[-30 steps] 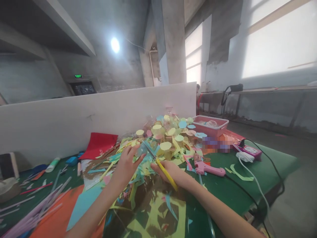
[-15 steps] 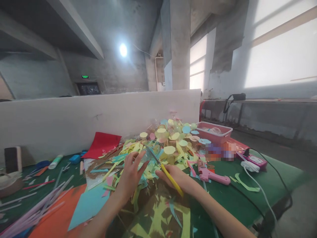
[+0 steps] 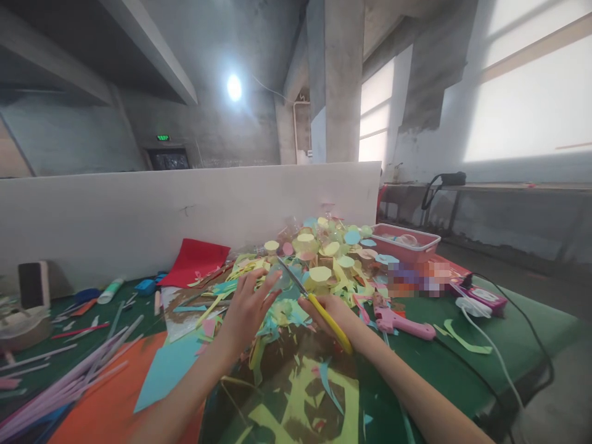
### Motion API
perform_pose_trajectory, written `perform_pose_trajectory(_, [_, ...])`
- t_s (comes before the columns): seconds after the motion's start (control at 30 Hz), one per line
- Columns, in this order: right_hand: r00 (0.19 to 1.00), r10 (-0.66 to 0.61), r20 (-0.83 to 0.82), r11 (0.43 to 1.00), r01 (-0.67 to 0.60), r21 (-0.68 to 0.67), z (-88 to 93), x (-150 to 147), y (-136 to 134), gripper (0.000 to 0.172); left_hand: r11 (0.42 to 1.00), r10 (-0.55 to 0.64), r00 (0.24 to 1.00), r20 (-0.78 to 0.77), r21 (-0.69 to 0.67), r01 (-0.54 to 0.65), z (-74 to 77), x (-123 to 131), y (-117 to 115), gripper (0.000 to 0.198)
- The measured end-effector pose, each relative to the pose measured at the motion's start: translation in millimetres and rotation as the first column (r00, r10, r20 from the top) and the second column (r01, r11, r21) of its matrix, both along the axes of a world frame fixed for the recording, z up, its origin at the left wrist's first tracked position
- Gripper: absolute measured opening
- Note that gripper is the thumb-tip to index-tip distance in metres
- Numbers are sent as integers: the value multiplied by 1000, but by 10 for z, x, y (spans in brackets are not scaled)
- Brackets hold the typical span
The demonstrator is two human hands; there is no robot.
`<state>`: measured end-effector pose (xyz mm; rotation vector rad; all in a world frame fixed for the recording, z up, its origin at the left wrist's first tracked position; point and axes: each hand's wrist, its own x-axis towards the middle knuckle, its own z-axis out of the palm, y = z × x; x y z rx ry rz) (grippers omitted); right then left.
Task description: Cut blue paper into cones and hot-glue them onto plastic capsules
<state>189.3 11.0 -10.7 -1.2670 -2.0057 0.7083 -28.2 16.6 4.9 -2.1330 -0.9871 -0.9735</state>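
Note:
My right hand [image 3: 330, 314] is closed on a pair of scissors [image 3: 332, 325] with yellow handles. Their metal blades point up and left, towards my other hand. The fingers of my left hand [image 3: 245, 311] curve around a pale bluish, see-through piece [image 3: 278, 279] beside the blades; its exact kind is unclear. Just beyond both hands rises a heap of paper scraps [image 3: 345, 290] in yellow, green and blue. Round paper discs [image 3: 319, 275] top clear plastic pieces there. Below my hands lies a cut-up yellow sheet [image 3: 349, 401].
A pink glue gun [image 3: 407, 324] with a black cord lies to the right, near a pink plastic basket [image 3: 411, 248]. Blue paper [image 3: 164, 373], orange sheet [image 3: 106, 394] and pale sticks [image 3: 87, 376] are at left. A white board [image 3: 259, 203] stands behind.
The view has shifted slightly, so most things sit a little to the right and higher. My left fingers look more stretched out. The scissors stay in my right hand.

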Motion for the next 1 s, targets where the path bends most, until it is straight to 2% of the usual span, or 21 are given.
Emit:
perform_pose_trajectory(0.13, [998,-46,43,999,46,-20,9,-1,-19,59,1000,10,1000,-11,-2,-10,29,-58,36,35])
perform_pose_trajectory(0.3, [975,-141,175,990,143,-4,-22,-25,-13,58,992,-40,991,128,-116,55,-8,-96,82,35])
perform_pose_trajectory(0.5, [899,-260,353,965,247,82,-26,-40,-18,60,979,35,968,247,-201,16,-38,-141,116,32])
perform_pose_trajectory(0.77, [844,-267,466,964,238,120,-25,-21,-42,54,960,105,926,363,-280,1,-45,-203,150,35])
perform_pose_trajectory(1.0, [804,-220,553,975,156,160,-152,-39,-40,32,965,174,844,508,-258,-43,-7,-268,218,35])
